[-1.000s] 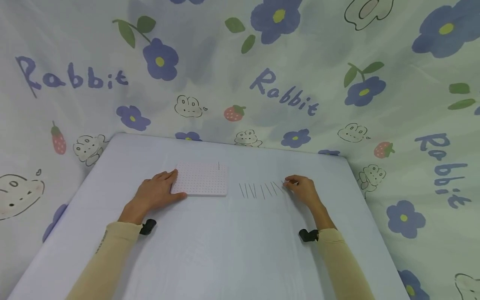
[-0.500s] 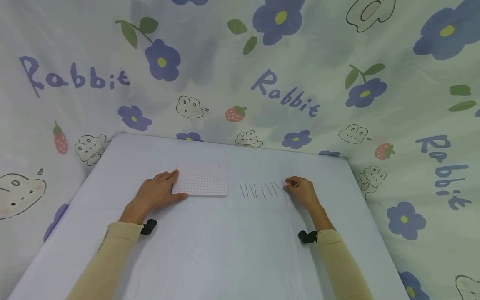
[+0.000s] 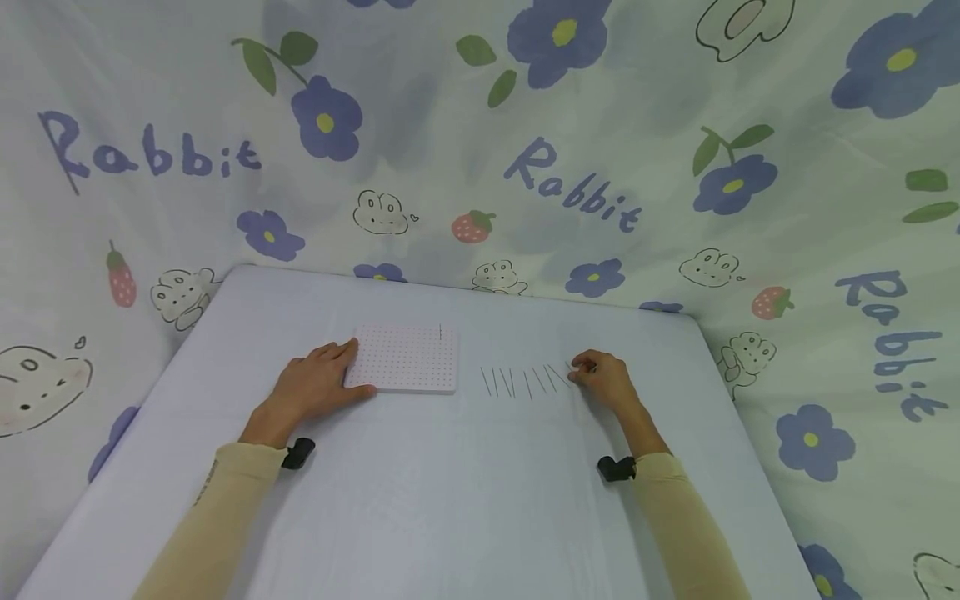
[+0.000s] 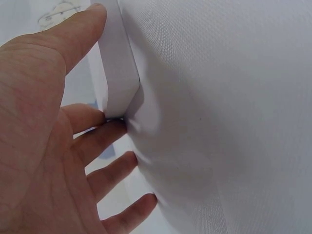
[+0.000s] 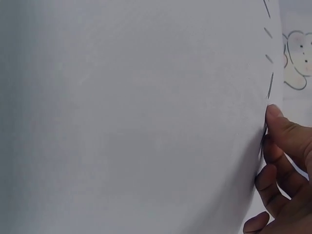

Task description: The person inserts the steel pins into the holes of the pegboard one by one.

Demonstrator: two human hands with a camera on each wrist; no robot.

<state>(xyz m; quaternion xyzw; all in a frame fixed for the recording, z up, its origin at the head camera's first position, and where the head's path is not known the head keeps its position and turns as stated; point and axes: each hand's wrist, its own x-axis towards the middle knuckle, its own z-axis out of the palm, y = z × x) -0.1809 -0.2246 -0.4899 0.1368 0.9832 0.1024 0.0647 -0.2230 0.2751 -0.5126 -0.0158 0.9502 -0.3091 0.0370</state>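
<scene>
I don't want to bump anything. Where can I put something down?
The white table is bare between the sleeves, in front of the pegboard and thin dark sticks. So is the strip behind them. It's crowded from left hand to right hand.

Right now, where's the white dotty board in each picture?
Head: the dotted board is left of centre, just below mid-height, with the left hand touching its left side.
Left wrist: the dotted board is at the top, left of centre, showing its plain side.
Right wrist: not in it.
Shared landmark: the white tabletop, in all three.
</scene>
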